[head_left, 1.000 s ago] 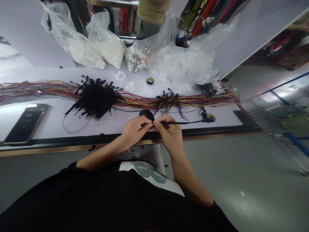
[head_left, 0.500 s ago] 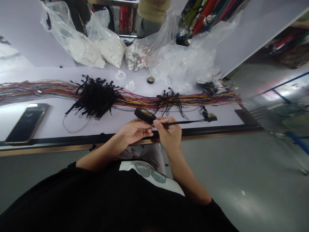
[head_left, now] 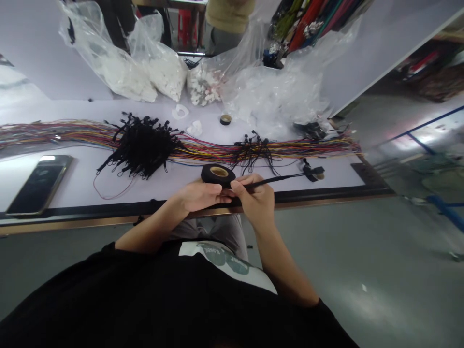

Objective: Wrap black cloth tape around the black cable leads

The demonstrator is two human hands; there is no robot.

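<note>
My left hand (head_left: pixel 203 195) is closed on a roll of black tape (head_left: pixel 209 177), its pale core facing up. Right beside it, my right hand (head_left: pixel 258 195) pinches a thin black taped cable (head_left: pixel 279 178) between thumb and fingers. The cable runs off to the right and ends at a black connector piece with a small roll-like bit (head_left: pixel 314 172) lying on the table. The cable's end between my hands is hidden by my fingers. Behind my hands, a long bundle of coloured wires (head_left: pixel 213 152) lies across the table, with a few loose black leads (head_left: pixel 253 151) on it.
A heap of black connectors (head_left: pixel 145 147) covers the wires on the left, near a phone (head_left: pixel 39 184). Another small tape roll (head_left: pixel 225 119) stands behind the wires. Plastic bags of white parts (head_left: pixel 168 72) line the back. A person (head_left: pixel 228 19) is beyond the table.
The tape roll has tilted so its core shows more. The cable in my right hand slopes up more, and the piece at its far end has turned slightly.
</note>
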